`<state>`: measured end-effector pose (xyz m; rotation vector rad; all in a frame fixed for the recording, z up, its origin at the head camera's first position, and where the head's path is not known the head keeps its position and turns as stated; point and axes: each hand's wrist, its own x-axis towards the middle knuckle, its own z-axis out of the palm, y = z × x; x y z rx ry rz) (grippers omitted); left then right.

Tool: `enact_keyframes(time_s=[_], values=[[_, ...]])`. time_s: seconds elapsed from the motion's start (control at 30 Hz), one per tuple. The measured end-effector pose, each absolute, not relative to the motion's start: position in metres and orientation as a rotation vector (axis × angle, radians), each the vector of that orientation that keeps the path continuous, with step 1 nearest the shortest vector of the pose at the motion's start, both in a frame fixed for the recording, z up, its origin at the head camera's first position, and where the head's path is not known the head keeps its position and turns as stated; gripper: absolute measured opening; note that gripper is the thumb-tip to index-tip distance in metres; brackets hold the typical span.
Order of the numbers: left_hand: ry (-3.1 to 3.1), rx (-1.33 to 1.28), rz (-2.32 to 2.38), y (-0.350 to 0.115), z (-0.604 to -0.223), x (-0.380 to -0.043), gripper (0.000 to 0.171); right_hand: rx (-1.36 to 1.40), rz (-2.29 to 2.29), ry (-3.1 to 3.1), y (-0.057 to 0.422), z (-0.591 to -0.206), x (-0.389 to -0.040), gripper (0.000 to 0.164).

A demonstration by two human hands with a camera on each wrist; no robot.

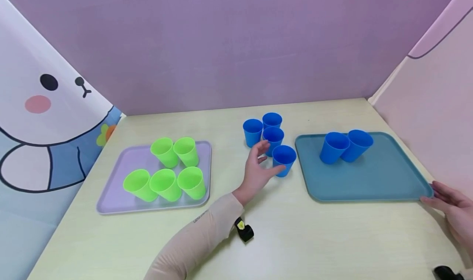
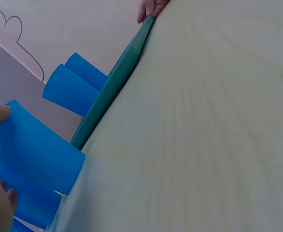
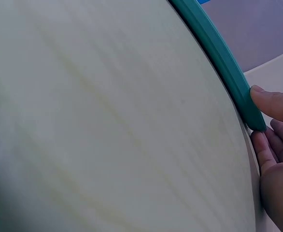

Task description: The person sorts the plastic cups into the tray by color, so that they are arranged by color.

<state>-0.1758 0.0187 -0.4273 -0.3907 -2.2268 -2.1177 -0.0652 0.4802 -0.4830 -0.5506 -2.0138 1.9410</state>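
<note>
My left hand [image 1: 256, 171] reaches around the nearest blue cup [image 1: 283, 159] with thumb and fingers spread apart. The thumb overlaps the cup's near side, and in the left wrist view its tip lies at the rim of that cup [image 2: 35, 145]. Just behind, three more upright blue cups [image 1: 273, 138] stand close together on the table. At the far right, my right hand [image 1: 454, 206] pinches the near right corner of the blue-green tray [image 1: 369, 185], thumb on the rim and fingers beneath. Two blue cups [image 1: 334, 148] stand side by side toward the back of this tray.
To the left, a light purple tray [image 1: 118, 193] bears several light green cups [image 1: 165, 184], standing in two rows. A purple wall [image 1: 236, 50] rises behind the wooden table [image 1: 295, 239], with printed panels on both sides.
</note>
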Motion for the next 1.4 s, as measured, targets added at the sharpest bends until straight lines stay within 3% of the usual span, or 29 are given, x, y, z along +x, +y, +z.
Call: enact_keyframes(time_s=[0.5, 1.03, 1.4], values=[[-2.299, -0.431, -2.065, 0.03, -0.439, -0.181, 0.074, -0.528, 1.973, -2.015, 0.483, -0.485, -0.062, 0.06], [-2.31, -0.396, -2.078, 0.031, -0.438, -0.179, 0.068, -0.46, 2.044, -1.949, 0.486, -0.486, -0.063, 0.051], [-2.288, -0.414, -2.075, 0.031, -0.432, -0.178, 0.065, -0.545, 1.966, -2.031, 0.481, -0.484, -0.062, 0.058]])
